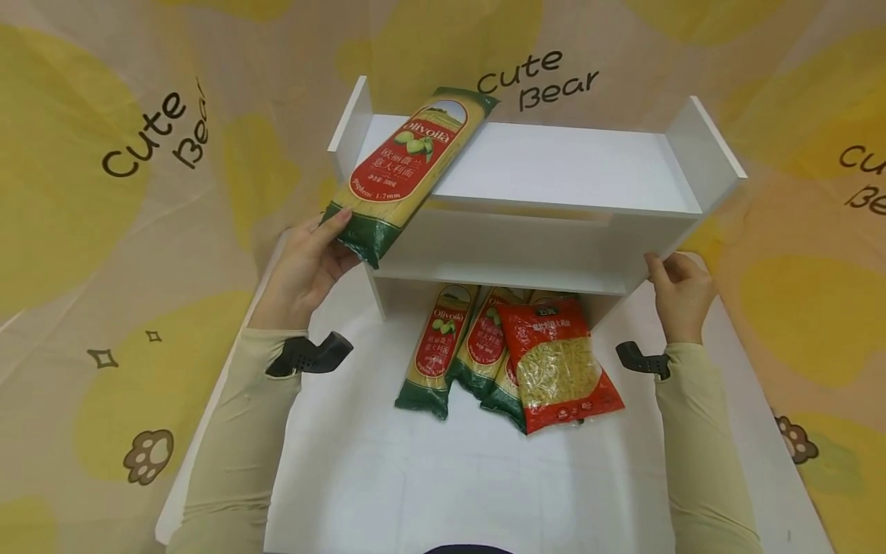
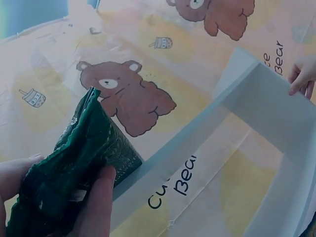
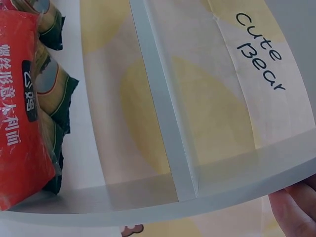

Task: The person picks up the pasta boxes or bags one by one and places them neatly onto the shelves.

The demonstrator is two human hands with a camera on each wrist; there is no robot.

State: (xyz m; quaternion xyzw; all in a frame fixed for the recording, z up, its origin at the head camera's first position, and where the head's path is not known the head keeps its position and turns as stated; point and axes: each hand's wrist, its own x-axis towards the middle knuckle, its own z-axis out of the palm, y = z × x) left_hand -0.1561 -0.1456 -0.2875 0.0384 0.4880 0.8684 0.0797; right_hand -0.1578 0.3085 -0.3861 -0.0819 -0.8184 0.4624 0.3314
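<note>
A person's pale sleeves (image 1: 706, 446) are stretching over a white counter (image 1: 443, 485), with yellow-patterned "Cute Bear" cloth (image 1: 62, 154) spreading behind and around it. At the foot of a white shelf (image 1: 554, 165), a red pasta bag (image 1: 561, 369) is partly hiding some green-ended packs (image 1: 436, 354), perhaps three. The left hand's grip (image 1: 301, 269) is pinching the lower end of a spaghetti pack (image 1: 408, 169), which is slanting across the shelf's upper left corner; contact is unclear. The right hand's grip (image 1: 681, 296) is holding the shelf's right side panel.
</note>
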